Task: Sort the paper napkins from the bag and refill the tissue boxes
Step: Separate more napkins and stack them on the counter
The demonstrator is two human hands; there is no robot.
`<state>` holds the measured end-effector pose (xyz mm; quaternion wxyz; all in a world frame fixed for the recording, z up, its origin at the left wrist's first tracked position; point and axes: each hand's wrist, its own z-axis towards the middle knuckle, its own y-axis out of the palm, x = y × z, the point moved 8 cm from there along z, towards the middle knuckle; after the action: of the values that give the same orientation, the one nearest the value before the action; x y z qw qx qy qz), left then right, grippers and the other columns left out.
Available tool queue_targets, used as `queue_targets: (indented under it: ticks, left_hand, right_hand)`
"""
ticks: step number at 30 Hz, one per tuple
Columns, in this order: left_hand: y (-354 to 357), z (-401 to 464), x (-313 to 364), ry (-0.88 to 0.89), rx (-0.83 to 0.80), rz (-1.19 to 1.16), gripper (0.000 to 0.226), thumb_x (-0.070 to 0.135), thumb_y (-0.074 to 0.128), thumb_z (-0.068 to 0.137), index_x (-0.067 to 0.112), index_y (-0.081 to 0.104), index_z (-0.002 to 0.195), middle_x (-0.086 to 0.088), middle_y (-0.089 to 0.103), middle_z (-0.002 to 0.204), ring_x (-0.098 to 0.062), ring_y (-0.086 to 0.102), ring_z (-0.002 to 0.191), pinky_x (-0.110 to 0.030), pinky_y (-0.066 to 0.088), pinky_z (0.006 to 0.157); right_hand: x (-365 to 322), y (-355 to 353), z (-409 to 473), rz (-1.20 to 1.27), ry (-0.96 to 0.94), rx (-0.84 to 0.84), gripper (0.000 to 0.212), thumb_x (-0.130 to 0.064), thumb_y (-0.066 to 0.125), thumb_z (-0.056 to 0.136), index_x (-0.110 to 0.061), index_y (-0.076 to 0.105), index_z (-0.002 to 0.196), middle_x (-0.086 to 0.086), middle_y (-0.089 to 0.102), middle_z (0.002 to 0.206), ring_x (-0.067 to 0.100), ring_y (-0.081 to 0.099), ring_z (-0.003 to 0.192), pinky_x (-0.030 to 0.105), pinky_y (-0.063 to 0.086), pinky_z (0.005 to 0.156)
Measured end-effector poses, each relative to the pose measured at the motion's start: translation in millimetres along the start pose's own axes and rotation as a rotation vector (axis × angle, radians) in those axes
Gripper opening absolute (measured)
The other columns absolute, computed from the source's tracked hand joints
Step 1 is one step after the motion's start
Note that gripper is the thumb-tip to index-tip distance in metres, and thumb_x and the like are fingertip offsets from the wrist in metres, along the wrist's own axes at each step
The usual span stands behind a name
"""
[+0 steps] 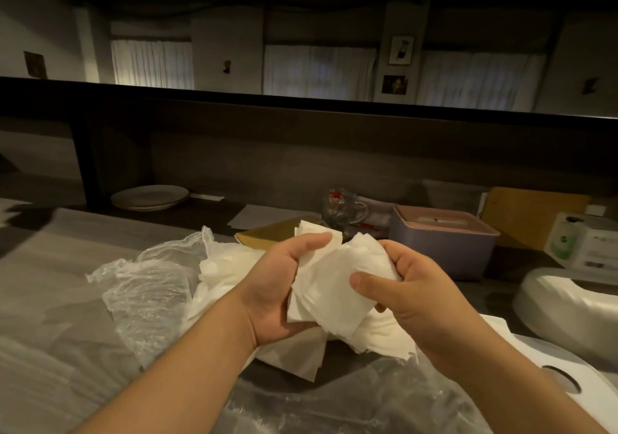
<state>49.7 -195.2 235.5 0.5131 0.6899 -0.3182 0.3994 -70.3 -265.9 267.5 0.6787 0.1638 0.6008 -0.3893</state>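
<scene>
Room: dim, curtained windows far back, a dark ledge running across; my view looks down on a grey counter (67, 249).
Bag: clear plastic bag (147, 286) lies slack and open on the counter at my left, more loose napkins (220, 266) spilling from its mouth, so I judge it is where the stock is drawn from.
Bundle: a wad of white paper napkins (329, 286) is raised above the counter between both hands, probably so its uneven edges can be squared before loading.
Left hand: my left hand (277, 286) is curled around the bundle's left side, thumb over the top, fingers underneath.
Right hand: my right hand (411, 296) wraps the right side, thumb pressed on the front sheet, fingers closed behind.
Tissue box: the mauve tissue box (441, 239) sits beyond the hands to the right, near but apart, its lid on with a slot on top; I take it as the one to refill.
Other: stacked plates (150, 196) far left, a glass cup (344, 207) behind the bundle, a white lid (568, 299) at right.
</scene>
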Motion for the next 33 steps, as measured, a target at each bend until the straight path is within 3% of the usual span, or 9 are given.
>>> queue_targets:
  ticks: [3, 6, 12, 14, 16, 19, 22, 29, 33]
  left_hand:
    - [3, -1, 0, 0.014, -0.019, 0.061, 0.043, 0.041, 0.065, 0.075, 0.029, 0.065, 0.116, -0.009, 0.077, 0.088, -0.029, 0.069, 0.091, -0.047, 0.058, 0.080]
    - [4, 1, 0, 0.017, -0.033, 0.114, 0.046, 0.041, 0.065, 0.073, 0.030, 0.064, 0.117, -0.008, 0.078, 0.087, -0.029, 0.068, 0.094, -0.046, 0.060, 0.076]
    - [3, -3, -4, 0.000, 0.009, 0.366, 0.053, 0.033, 0.075, 0.069, 0.032, 0.061, 0.121, -0.002, 0.077, 0.101, -0.027, 0.065, 0.105, -0.040, 0.059, 0.081]
    - [0, -2, -2, 0.007, 0.063, 0.445, 0.047, 0.026, 0.076, 0.080, 0.033, 0.058, 0.124, -0.004, 0.070, 0.115, -0.028, 0.062, 0.112, -0.043, 0.057, 0.092]
    - [-3, -1, 0, 0.004, 0.086, 0.443, 0.040, 0.020, 0.074, 0.087, 0.033, 0.059, 0.122, -0.004, 0.069, 0.118, -0.028, 0.063, 0.112, -0.044, 0.057, 0.095]
    - [-4, -1, 3, 0.035, 0.105, 0.418, 0.032, 0.019, 0.073, 0.089, 0.034, 0.059, 0.114, -0.003, 0.071, 0.111, -0.026, 0.065, 0.107, -0.042, 0.059, 0.087]
    - [-7, 0, 3, 0.045, 0.114, 0.399, 0.032, 0.020, 0.074, 0.088, 0.035, 0.060, 0.113, -0.001, 0.075, 0.104, -0.027, 0.066, 0.110, -0.050, 0.054, 0.101]
    - [-9, 3, 5, 0.056, 0.125, 0.411, 0.070, 0.035, 0.082, 0.063, 0.033, 0.060, 0.130, -0.002, 0.074, 0.118, -0.029, 0.065, 0.116, -0.054, 0.051, 0.105]
    - [-8, 5, 4, 0.074, 0.118, 0.443, 0.053, 0.026, 0.084, 0.076, 0.037, 0.061, 0.123, 0.000, 0.075, 0.113, -0.026, 0.066, 0.112, -0.048, 0.056, 0.098]
  right_hand:
    - [0, -4, 1, 0.098, 0.000, 0.039, 0.016, -0.028, 0.073, 0.091, -0.039, 0.068, 0.102, -0.021, 0.074, 0.091, 0.015, 0.071, 0.094, 0.034, 0.060, 0.085]
    - [-1, -3, 0, 0.238, 0.024, 0.022, 0.018, -0.019, 0.072, 0.092, -0.036, 0.070, 0.098, -0.016, 0.076, 0.092, 0.013, 0.074, 0.092, 0.036, 0.060, 0.083]
    - [1, -3, 1, 0.156, 0.050, 0.046, 0.033, -0.015, 0.078, 0.087, -0.040, 0.066, 0.104, -0.017, 0.074, 0.095, 0.015, 0.073, 0.093, 0.033, 0.063, 0.077]
    - [3, -6, 2, 0.122, 0.075, 0.079, 0.026, -0.021, 0.077, 0.089, -0.039, 0.066, 0.104, -0.014, 0.074, 0.093, 0.016, 0.072, 0.094, 0.038, 0.064, 0.077]
    - [2, -8, 1, 0.070, 0.145, 0.096, 0.012, -0.034, 0.073, 0.092, -0.031, 0.068, 0.103, 0.000, 0.074, 0.089, 0.019, 0.071, 0.080, 0.040, 0.063, 0.071]
    - [10, -7, -3, -0.066, 0.328, 0.000, 0.040, -0.059, 0.066, 0.089, -0.022, 0.067, 0.103, 0.008, 0.074, 0.083, 0.017, 0.057, 0.056, 0.030, 0.049, 0.055]
    - [15, -2, -10, -0.088, 0.411, -0.098, 0.052, -0.067, 0.065, 0.085, -0.018, 0.070, 0.099, 0.004, 0.073, 0.075, 0.015, 0.055, 0.055, 0.028, 0.042, 0.052]
    - [15, -6, -2, 0.049, 0.325, -0.019, 0.018, -0.037, 0.080, 0.084, -0.019, 0.082, 0.086, 0.001, 0.075, 0.079, 0.017, 0.064, 0.068, 0.035, 0.051, 0.073]
    - [14, -8, -3, 0.172, 0.304, 0.048, 0.019, -0.032, 0.078, 0.086, -0.018, 0.075, 0.098, 0.002, 0.079, 0.088, 0.027, 0.073, 0.092, 0.045, 0.054, 0.095]
